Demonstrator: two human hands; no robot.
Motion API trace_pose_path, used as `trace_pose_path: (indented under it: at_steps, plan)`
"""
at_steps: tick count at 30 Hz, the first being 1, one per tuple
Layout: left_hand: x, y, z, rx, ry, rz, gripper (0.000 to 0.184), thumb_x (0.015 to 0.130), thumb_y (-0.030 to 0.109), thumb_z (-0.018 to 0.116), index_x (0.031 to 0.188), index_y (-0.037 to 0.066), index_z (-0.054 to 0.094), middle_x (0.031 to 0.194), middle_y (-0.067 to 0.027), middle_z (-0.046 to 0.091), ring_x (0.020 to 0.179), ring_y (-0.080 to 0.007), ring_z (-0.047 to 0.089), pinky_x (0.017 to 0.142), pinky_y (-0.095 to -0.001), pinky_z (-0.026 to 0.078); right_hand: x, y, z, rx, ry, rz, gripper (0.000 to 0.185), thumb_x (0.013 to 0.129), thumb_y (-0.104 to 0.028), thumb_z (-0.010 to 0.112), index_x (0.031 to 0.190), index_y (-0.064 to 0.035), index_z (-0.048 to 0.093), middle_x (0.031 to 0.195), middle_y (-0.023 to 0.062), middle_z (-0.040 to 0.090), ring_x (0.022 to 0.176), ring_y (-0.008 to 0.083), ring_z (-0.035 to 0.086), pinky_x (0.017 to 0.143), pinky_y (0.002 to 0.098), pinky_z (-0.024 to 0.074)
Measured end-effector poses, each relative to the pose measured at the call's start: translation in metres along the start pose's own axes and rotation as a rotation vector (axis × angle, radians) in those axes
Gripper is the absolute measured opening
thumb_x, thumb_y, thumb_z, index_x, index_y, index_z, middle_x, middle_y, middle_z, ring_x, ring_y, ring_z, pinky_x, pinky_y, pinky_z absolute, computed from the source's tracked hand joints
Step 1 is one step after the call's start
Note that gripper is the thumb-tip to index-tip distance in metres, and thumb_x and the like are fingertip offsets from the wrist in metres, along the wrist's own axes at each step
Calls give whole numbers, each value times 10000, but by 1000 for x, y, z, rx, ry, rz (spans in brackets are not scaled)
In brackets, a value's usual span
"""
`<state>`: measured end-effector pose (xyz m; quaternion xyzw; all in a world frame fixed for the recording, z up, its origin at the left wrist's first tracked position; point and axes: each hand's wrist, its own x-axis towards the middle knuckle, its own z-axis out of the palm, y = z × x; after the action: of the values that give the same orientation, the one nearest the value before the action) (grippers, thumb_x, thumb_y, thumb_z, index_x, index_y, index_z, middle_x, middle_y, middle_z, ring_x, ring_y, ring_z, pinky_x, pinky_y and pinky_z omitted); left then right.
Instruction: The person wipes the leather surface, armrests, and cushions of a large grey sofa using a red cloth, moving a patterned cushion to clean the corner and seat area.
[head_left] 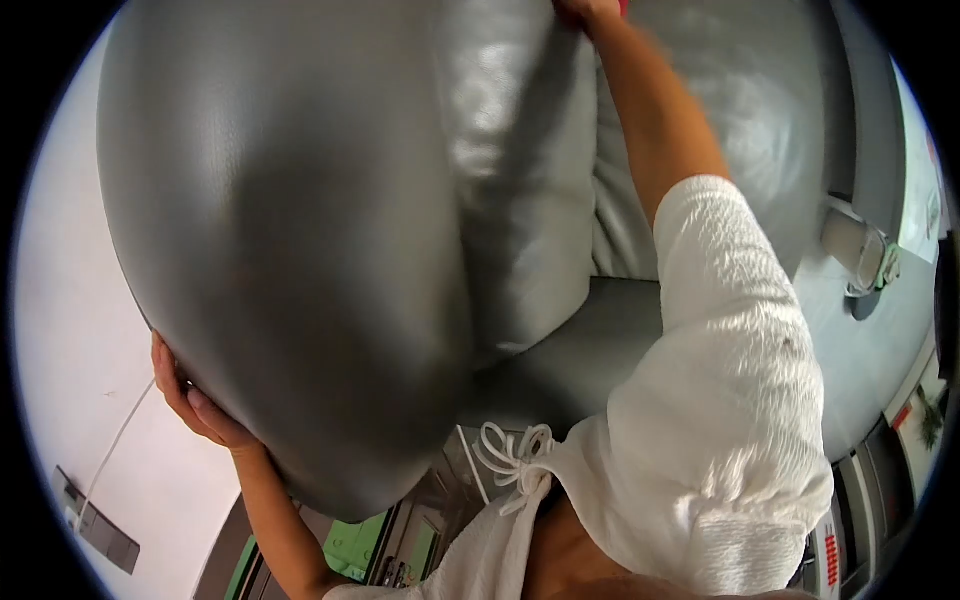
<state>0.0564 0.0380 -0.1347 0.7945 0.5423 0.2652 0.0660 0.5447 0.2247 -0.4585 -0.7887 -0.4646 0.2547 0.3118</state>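
Note:
A large grey leather sofa fills most of the head view, its rounded armrest [330, 200] close in front of me on the left. My left hand [205, 405] lies against the lower left edge of that armrest, fingers stretched along it and the thumb apart. At the top edge of the view, my right hand [597, 8] is closed on a red cloth [568, 12] over the backrest cushion [525, 120]. Most of this hand and cloth is cut off by the frame. The dark seat [590, 345] shows below the cushions.
At the right, a beige container [848, 240] with a green and white cloth [888, 265] stands on the pale floor. A plant [928, 425] is farther down that side. Green and dark furniture [360, 548] shows at the bottom. A grey panel [100, 525] is at the lower left.

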Motion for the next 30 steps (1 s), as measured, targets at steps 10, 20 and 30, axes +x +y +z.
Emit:
trace_pose_path:
  at_steps: [10,20,30]
  plan:
    - [9,3,9,-43,14,161,442,938,187,282,1283,-29,455,1346,-164,446,1242,-283,424,1043,-401,331,-240,104,25,-472,-195,-32,296,728,-164,601,1023,-138,584,1116,159,489,1022,414,483,846,459,483]
    - [1,33,22,18,34,138,432,881,106,331,1263,30,517,1320,-98,493,1215,-234,433,1030,-354,335,-447,171,29,-561,-896,164,406,719,-385,592,1023,-129,672,1050,93,659,958,231,638,821,387,494]
    - [7,-1,17,99,119,341,390,869,81,404,1224,86,565,1238,-74,578,1130,-281,519,968,-366,402,-498,-65,-42,-374,-1101,-282,490,604,-507,629,901,-128,719,925,113,681,899,292,643,712,454,498]
